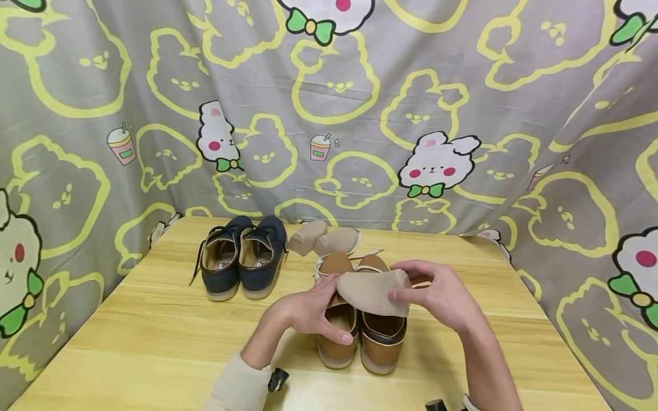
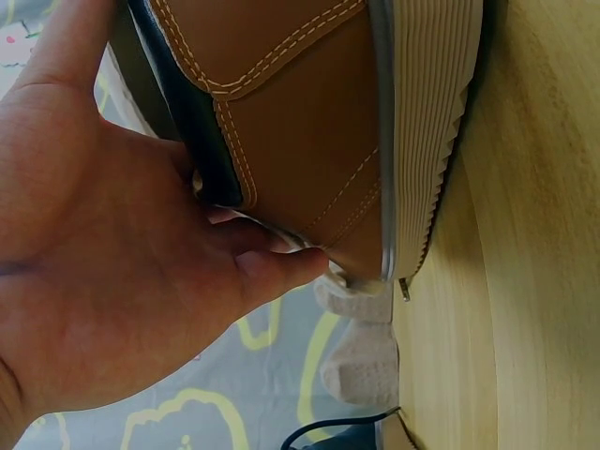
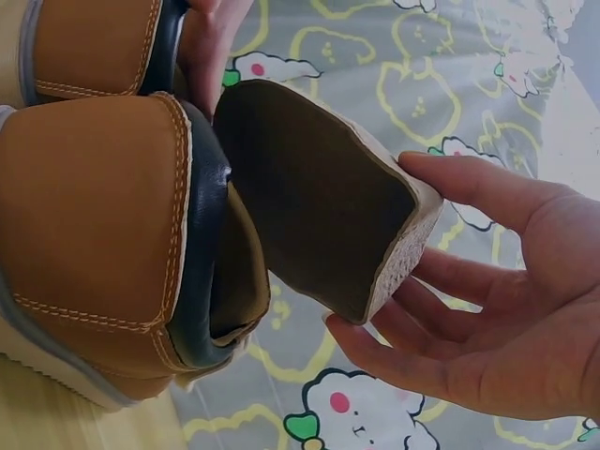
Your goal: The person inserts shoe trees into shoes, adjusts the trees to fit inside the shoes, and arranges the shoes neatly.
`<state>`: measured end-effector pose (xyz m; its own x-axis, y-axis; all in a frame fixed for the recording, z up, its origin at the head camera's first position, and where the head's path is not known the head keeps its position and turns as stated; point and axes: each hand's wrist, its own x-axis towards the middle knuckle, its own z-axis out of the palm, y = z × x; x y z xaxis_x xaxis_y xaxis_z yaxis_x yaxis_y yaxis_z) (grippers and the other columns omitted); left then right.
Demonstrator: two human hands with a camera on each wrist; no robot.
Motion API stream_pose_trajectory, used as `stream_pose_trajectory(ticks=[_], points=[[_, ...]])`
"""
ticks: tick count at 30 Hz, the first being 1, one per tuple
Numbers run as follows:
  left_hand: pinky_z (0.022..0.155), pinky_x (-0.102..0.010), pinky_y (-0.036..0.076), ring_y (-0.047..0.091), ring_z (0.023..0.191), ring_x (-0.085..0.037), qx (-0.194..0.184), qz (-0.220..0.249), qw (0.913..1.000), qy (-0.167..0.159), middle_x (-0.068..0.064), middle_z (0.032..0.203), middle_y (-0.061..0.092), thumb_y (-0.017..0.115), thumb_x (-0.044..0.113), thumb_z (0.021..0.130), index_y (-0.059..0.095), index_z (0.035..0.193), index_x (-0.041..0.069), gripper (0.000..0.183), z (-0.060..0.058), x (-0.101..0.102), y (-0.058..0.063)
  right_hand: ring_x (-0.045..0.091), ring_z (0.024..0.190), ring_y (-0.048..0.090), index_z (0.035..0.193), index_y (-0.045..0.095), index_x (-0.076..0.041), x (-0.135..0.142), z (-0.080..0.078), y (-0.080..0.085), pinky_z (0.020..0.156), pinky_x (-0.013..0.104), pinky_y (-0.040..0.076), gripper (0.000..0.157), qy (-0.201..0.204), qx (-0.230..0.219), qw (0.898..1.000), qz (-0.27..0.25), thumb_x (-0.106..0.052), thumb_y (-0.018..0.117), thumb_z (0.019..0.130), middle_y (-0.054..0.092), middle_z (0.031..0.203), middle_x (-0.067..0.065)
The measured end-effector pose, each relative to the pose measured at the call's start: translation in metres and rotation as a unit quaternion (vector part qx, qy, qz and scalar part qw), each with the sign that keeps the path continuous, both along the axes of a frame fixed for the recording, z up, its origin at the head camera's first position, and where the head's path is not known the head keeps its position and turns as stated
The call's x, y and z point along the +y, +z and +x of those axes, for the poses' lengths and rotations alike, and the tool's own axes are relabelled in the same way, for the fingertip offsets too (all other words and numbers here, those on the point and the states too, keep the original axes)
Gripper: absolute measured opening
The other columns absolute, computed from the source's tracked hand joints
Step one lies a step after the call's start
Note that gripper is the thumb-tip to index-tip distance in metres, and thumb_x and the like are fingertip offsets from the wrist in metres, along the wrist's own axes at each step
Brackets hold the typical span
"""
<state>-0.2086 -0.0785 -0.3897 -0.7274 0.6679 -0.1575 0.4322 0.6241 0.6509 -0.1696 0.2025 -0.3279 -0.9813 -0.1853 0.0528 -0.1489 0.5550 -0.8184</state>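
Observation:
Two brown lace-up shoes, the left (image 1: 336, 351) and the right (image 1: 381, 355), stand side by side with their heels toward me. My right hand (image 1: 444, 294) pinches a beige moulded shoe insert (image 1: 372, 291) by its right end and holds it above the right shoe's opening. In the right wrist view the insert (image 3: 319, 197) shows a dark, hollow underside, with thumb and fingers at its far edge. Spread over the left shoe is my left hand (image 1: 311, 311); its fingertips touch the shoe's outer side, which the left wrist view shows close up.
A pair of navy lace-up shoes (image 1: 221, 282) stands at the left on the wooden table (image 1: 154, 337). Behind the brown shoes lie two more beige shoe inserts (image 1: 308, 237). A patterned grey curtain (image 1: 354, 74) borders the table at the back and sides.

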Motion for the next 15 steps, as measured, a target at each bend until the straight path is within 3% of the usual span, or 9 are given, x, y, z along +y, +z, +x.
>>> stream_pose_trajectory(ticks=[9,15], points=[[0.124,-0.055,0.019,0.006,0.158,-0.032,-0.002,0.006,0.9999,-0.008,-0.019,0.169,0.010,0.084,0.047,0.080,0.007,0.163,0.006,0.121,-0.001,0.000,-0.002,0.022,0.099,0.068,0.121,0.073,-0.020,0.000,0.007,0.004,0.082,0.037,0.054,0.044,0.013,-0.009,1.000,-0.004,-0.029,0.085,0.080,0.073,0.105,0.005],[0.124,-0.056,0.019,0.004,0.158,-0.033,-0.015,0.000,0.9999,0.002,-0.018,0.170,0.008,0.084,0.049,0.079,0.007,0.164,0.010,0.121,-0.002,0.000,-0.001,0.022,0.101,0.067,0.120,0.073,-0.018,-0.001,0.011,0.008,0.085,0.033,0.056,0.042,0.029,-0.001,0.999,-0.014,-0.028,0.084,0.080,0.072,0.106,0.005]])
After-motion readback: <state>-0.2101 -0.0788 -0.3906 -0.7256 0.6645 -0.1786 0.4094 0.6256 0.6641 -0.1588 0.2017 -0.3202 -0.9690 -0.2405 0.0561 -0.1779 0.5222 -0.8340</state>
